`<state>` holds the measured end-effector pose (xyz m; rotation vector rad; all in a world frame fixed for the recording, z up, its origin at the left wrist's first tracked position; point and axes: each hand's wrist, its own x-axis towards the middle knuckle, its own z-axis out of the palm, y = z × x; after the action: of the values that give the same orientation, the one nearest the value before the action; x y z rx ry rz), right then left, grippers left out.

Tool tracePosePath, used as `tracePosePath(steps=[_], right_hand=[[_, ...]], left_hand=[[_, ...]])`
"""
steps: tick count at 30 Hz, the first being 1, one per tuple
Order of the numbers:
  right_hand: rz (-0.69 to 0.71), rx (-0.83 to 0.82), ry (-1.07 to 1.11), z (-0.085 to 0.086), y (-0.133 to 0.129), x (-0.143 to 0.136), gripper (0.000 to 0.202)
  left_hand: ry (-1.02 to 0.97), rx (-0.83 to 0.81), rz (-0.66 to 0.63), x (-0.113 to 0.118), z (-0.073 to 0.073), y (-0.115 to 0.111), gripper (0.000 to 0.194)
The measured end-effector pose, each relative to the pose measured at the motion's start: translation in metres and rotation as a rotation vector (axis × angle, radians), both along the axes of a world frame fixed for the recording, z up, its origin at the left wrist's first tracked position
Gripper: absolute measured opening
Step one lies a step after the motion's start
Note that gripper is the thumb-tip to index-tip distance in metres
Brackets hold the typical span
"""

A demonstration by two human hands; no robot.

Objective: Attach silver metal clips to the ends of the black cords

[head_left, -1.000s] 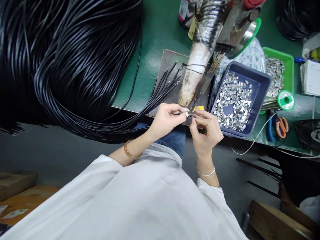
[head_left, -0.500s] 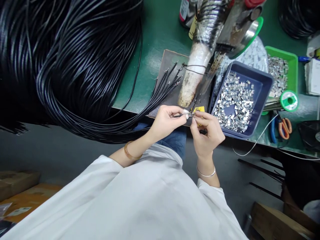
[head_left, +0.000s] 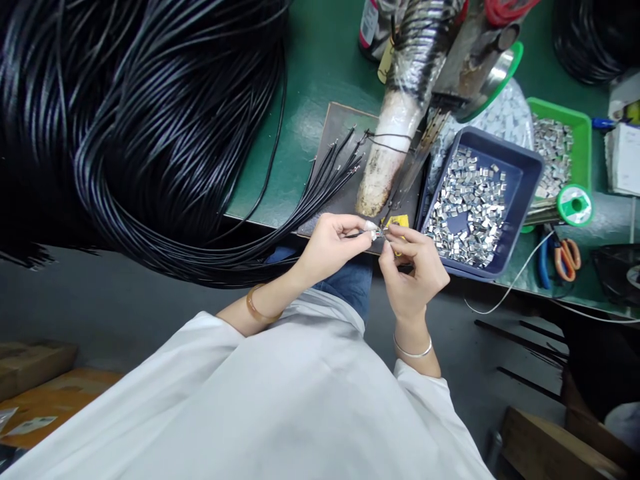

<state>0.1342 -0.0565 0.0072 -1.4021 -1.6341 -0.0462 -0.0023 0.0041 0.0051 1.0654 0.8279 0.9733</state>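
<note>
My left hand (head_left: 336,245) pinches the end of a black cable, with white wrapping on its fingertips. Against that end, my right hand (head_left: 414,270) has its thumb and fingers bent close together around a small metal piece, too small to make out clearly. Both hands meet at the table's front edge, just below the dirty white tip of a wrapped tube (head_left: 385,150). Stripped ends of a bundle of black cables (head_left: 325,180) lie on a dark board (head_left: 336,125) behind my left hand. A yellow item (head_left: 399,221) is partly hidden behind my right fingers.
A dark blue tray (head_left: 523,163) of small metal clips stands right of my hands, with a green tray (head_left: 583,133) behind it. Orange-handled pliers (head_left: 567,259) and a green spool (head_left: 575,205) are farther right. A large heap of black cable (head_left: 170,113) covers the left.
My right thumb and fingers have shifted very slightly at the cable end. The view has moved a little; my left hand keeps its pinch.
</note>
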Motion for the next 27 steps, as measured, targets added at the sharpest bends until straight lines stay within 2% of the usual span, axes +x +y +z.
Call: tracePosePath(steps=[9,17,24,27], right_hand=[[-0.001,-0.030,-0.026,0.011,0.006,-0.002,0.014],[0.048,-0.018,-0.115,0.007,0.002,0.000,0.013],[0.034,-0.206,0.032,0.015,0.001,0.005,0.002],[0.012,-0.195,0.069,0.013,0.000,0.005,0.001]], left_hand=[[0.008,0.001,0.020,-0.001,0.007,-0.001,0.009],[0.016,0.027,-0.034,-0.005,-0.001,0.001,0.008],[0.094,0.099,-0.119,-0.008,0.002,-0.007,0.012],[0.105,0.126,-0.106,-0.010,0.001,-0.009,0.014]])
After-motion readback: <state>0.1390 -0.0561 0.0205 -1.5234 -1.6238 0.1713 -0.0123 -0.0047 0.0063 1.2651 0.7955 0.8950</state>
